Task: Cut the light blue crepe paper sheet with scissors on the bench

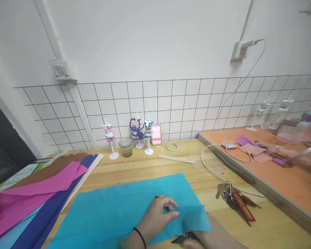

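Observation:
A turquoise sheet (pixel 114 204), cloth or crepe paper, lies on the wooden table before me. My left hand (pixel 159 212), with a black band at the wrist, rests over it; its curled fingers and thumb pinch the edge of a raised flap (pixel 197 218). Beneath that flap, my right hand (pixel 194 243) is closed around dark-bladed scissors (pixel 180 239), whose tip points left at the sheet's near edge. The flap and the frame's bottom edge hide much of the right hand and the scissors' handles.
Folded pink (pixel 54 181) and dark blue sheets lie left. Small dress forms (pixel 110 138) and a glass jar (pixel 125 147) stand at the back. Keys (pixel 235 200) and a white cable (pixel 204 162) lie right, beside an orange-topped table (pixel 269 173) with scraps.

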`<state>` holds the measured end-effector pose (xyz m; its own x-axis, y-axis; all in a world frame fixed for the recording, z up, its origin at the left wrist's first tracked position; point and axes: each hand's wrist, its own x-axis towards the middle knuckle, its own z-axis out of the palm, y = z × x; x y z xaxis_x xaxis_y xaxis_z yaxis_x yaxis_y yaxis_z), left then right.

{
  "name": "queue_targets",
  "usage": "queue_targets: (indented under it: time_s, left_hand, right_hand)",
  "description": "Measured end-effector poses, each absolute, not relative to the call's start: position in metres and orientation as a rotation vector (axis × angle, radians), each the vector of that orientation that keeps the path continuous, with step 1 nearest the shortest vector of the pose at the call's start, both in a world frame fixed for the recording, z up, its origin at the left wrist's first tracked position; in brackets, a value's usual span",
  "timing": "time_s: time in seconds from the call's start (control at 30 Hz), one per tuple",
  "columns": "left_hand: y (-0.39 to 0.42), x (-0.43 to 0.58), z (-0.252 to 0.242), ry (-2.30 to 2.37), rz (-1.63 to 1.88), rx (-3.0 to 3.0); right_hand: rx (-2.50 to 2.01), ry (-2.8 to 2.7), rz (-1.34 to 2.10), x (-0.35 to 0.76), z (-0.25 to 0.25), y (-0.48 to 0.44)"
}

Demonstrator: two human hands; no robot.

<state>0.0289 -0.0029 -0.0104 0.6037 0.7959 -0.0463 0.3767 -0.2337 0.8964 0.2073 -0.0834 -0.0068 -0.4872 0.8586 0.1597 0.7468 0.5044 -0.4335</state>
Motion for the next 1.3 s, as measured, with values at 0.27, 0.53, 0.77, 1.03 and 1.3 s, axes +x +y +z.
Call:
queue_targets:
  time_s: [0.27, 0.53, 0.77, 1.03, 1.3]
  left_hand:
    - [-0.003, 0.029, -0.009, 0.925, 0.561, 1.827]
    - [-0.002, 0.029, -0.01, 0.925, 0.58, 1.832]
    - [-0.002, 0.029, -0.013, 0.923, 0.584, 1.825]
    - [0.0, 0.028, -0.018, 0.916, 0.592, 1.817]
    - [-0.001, 0.029, -0.02, 0.908, 0.609, 1.794]
  right_hand:
    - [-1.353, -2.394, 0.392, 0.215, -0.017, -0.083]
    - [-1.352, -2.414, 0.354, 0.205, -0.009, -0.08]
    - [-1.424, -2.505, 0.162, 0.208, -0.027, -0.083]
    - [-1.45, -2.479, 0.205, 0.195, -0.017, -0.08]
    - [-1.477, -2.568, -0.085, 0.197, -0.04, -0.079]
